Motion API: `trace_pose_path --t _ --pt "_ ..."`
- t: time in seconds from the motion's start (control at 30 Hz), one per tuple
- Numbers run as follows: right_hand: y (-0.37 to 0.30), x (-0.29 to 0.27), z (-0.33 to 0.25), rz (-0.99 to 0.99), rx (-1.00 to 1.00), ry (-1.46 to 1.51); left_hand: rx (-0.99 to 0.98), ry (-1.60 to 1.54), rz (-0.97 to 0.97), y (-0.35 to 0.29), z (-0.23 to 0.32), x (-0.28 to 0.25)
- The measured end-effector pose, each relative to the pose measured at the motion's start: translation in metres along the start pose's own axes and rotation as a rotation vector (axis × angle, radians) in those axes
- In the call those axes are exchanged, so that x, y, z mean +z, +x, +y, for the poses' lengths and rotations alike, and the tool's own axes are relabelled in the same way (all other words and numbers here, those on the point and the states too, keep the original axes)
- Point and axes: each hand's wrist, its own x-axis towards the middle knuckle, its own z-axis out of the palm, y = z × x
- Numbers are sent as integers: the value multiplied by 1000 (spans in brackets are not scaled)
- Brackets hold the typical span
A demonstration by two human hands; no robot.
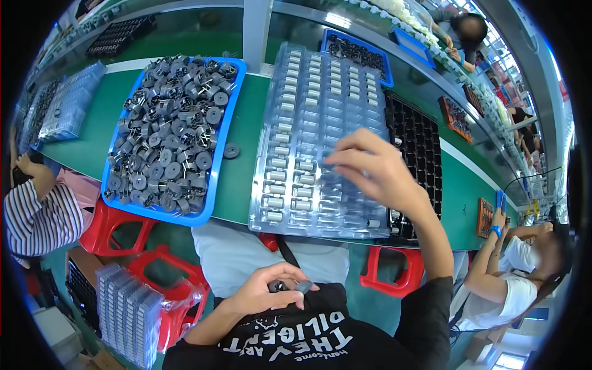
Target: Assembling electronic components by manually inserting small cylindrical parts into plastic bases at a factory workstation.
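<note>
Left: blue tray (157, 214) on the green table (246, 92), heaped with grey round parts (166, 157); one loose just right of it. Near, at the lap: left hand (265, 290), fingers curled around small dark and grey parts. Middle: clear tray (345, 221). Silver cylinders (275, 176) run down its left column; second column filled near and far, gap between; columns further right filled only at the far end. Roughly half or more of the pockets look unfilled. Right hand (379, 169) above these, blurred; cannot tell whether fingers pinch anything. Right: black tray (416, 142), few silver pieces along its left edge.
</note>
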Motion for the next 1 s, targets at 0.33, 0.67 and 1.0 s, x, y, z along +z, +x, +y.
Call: trace_pose_path --t 0.33,0.67,1.0 --pt "34 23 0 -190 -116 14 643 343 115 -6 39 -17" --pt "36 28 -12 -170 -138 -123 612 -167 -72 -9 47 -20" --pt "11 12 -71 114 -122 362 705 -242 27 -3 55 -15"
